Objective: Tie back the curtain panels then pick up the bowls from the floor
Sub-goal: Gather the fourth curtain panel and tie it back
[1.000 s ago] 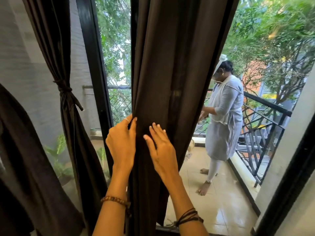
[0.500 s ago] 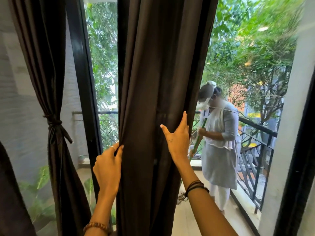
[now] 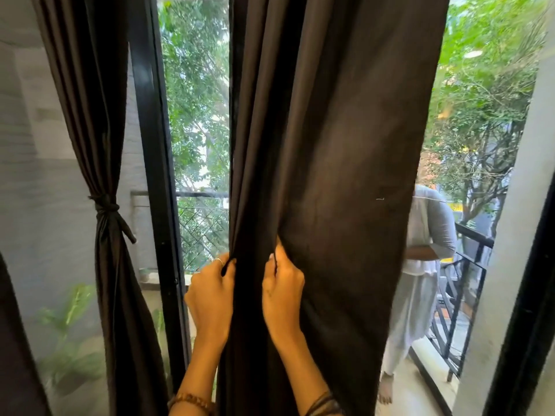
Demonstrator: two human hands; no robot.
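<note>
- Progress looks partial: left curtain panel (image 3: 90, 121), hanging against the left edge of the black door frame (image 3: 153, 163), is already gathered and cinched at mid-height by a knotted tie (image 3: 108, 207).
- Middle curtain panel (image 3: 324, 175) hangs loose down the centre of the doorway, with no tie on it yet.
- Left hand (image 3: 210, 298) is closed on the panel's left edge, fingers curled into the fabric.
- Right hand (image 3: 282, 291) is fisted on a fold just beside it, bunching cloth between the two hands.
- My judgement: the gathering step is under way; wrapping and knotting this panel remain.
- No loose tie-back for this panel shows, so I cannot tell what will bind it.
- Bowls are nowhere in view; the floor below the curtain is mostly hidden, so that pickup is not yet begun.
- Another person (image 3: 420, 265) stands on the balcony beyond, near the railing (image 3: 468, 265).
</note>
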